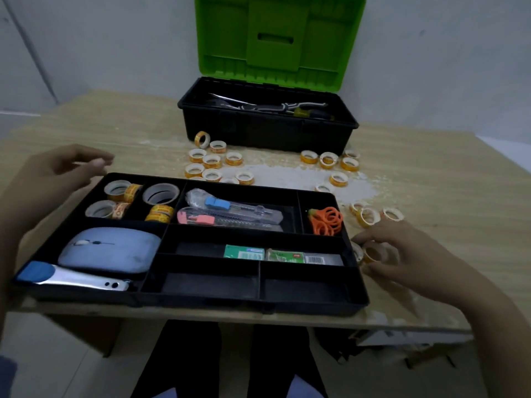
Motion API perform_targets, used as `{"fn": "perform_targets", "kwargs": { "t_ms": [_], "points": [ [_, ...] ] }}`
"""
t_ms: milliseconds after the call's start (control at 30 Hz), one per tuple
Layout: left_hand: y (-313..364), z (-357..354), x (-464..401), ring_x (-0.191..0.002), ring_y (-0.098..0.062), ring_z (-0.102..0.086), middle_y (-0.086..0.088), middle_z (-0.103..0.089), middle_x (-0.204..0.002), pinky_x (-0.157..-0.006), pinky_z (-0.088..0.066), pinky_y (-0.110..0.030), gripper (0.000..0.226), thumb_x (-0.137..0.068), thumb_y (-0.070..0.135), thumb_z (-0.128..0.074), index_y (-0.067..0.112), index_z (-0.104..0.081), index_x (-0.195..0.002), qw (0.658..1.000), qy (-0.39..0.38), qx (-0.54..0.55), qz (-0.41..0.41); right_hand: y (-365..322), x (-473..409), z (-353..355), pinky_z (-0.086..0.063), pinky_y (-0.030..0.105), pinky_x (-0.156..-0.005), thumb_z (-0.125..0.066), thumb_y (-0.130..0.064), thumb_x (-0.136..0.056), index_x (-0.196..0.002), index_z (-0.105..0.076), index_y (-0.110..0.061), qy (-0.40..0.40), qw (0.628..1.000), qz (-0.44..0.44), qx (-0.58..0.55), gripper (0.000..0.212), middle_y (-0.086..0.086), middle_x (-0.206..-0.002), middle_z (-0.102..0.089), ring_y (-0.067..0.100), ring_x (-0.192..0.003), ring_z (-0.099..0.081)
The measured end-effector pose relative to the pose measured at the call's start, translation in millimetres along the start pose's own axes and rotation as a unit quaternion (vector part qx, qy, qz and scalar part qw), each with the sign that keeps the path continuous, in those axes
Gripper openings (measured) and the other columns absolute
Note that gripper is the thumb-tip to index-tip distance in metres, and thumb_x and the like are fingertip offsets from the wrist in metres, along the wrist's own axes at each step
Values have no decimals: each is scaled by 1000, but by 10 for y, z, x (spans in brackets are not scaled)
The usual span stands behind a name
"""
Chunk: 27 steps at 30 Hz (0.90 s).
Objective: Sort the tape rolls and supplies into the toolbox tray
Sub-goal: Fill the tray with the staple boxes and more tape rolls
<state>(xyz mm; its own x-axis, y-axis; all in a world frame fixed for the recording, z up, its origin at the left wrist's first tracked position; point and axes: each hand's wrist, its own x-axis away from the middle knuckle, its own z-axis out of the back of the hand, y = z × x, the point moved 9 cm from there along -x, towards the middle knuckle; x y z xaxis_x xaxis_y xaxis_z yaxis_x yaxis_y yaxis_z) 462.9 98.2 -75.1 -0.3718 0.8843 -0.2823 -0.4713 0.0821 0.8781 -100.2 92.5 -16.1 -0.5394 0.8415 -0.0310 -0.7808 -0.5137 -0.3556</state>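
Note:
A black compartmented tray (356, 285) lies at the table's near edge. Its back-left compartments hold tape rolls (161, 194), some clear, some orange-labelled. Other compartments hold utility knives (230, 211), orange scissors (327, 221), staple boxes (267, 253), a pale computer mouse (110, 249) and a blue-handled tool (71, 278). Many small orange tape rolls (211, 161) lie loose on the table behind and right of the tray. My right hand (413, 259), just right of the tray, curls its fingers round a small roll (373, 252). My left hand (54, 173) hovers over the tray's far left corner, fingers relaxed, holding nothing.
A black toolbox (267, 130) with a raised green lid (278, 38) stands at the back of the wooden table (459, 196), with tools inside. A worn white patch (293, 179) marks the tabletop. The table's near edge runs just under the tray; my legs show below.

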Motion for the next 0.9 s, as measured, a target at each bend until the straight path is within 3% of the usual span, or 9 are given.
{"fn": "perform_targets", "kwargs": {
  "t_ms": [33, 167, 233, 400, 533, 600, 733, 800, 900],
  "points": [
    [655, -306, 247, -95, -3, -67, 8, -73, -101, -83, -51, -26, 21, -91, 29, -61, 20, -68, -109, 999, -28, -6, -26, 1, -15, 19, -38, 16, -74, -76, -16, -75, -96, -62, -39, 11, 1000, 0, 1, 34, -18, -96, -61, 1, -92, -53],
    [1152, -655, 469, -84, 11, -63, 24, -72, -87, -77, -47, -3, 14, -80, 23, -65, 32, -72, -87, 991, -93, -64, -76, 58, -19, 352, -46, 15, -63, -71, -4, -78, -97, -65, -33, 119, 991, -42, -52, 36, -14, -75, -65, 1, -83, -59],
    [1129, -681, 488, -86, 12, -62, 27, -70, -88, -78, -44, -2, 18, -72, 30, -67, 42, -71, -85, 990, -99, -71, -77, -9, -29, 409, -46, 19, -61, -72, -7, -77, -98, -61, -37, 121, 991, -30, -40, 38, -13, -82, -65, 0, -86, -59],
    [1113, -643, 499, -90, 7, -62, 21, -71, -92, -82, -45, -5, 21, -69, 31, -71, 41, -71, -86, 992, -85, -54, -79, 157, 31, -78, -36, 24, -83, -77, -26, -73, -109, -47, -48, -105, 987, -91, 82, 52, -8, -113, -47, 13, -106, -48],
    [1105, -648, 502, -91, 4, -62, 19, -71, -92, -83, -46, -9, 21, -66, 33, -72, 39, -72, -86, 993, -80, -52, -76, 220, 35, 27, -43, 28, -79, -77, -4, -69, -79, -61, -52, -42, 995, -89, 19, 52, -11, -101, -52, 14, -96, -53],
    [1127, -660, 521, -90, 4, -63, 18, -71, -91, -84, -46, -10, 20, -66, 33, -72, 39, -72, -85, 993, -81, -44, -76, 308, 35, 73, -49, 29, -75, -75, -1, -70, -85, -59, -58, -14, 995, -95, 13, 61, -14, -94, -56, 10, -91, -57],
    [1179, -661, 534, -88, 8, -63, 23, -71, -88, -83, -45, -6, 19, -68, 28, -72, 41, -71, -82, 993, -70, -35, -92, -65, 29, 470, -52, 12, -71, -78, -33, -67, -91, -63, -52, 106, 986, -8, -128, 34, -16, -96, -65, 3, -92, -62],
    [1175, -647, 530, -88, 8, -63, 24, -71, -88, -84, -45, -6, 23, -72, 20, -74, 42, -71, -81, 992, -68, -44, -99, -548, -15, 457, -53, 13, -75, -72, -57, -60, -97, -65, -45, 59, 974, 66, -207, 39, -18, -102, -66, 3, -95, -64],
    [1178, -633, 531, -87, 8, -63, 24, -71, -87, -83, -45, -6, 31, -76, 12, -73, 43, -71, -80, 991, -69, -52, -106, -1224, -47, 42, -49, 13, -82, -68, -46, -70, -105, -61, -40, -88, 972, 184, -118, 36, -22, -108, -62, -4, -101, -59]
  ]
}}
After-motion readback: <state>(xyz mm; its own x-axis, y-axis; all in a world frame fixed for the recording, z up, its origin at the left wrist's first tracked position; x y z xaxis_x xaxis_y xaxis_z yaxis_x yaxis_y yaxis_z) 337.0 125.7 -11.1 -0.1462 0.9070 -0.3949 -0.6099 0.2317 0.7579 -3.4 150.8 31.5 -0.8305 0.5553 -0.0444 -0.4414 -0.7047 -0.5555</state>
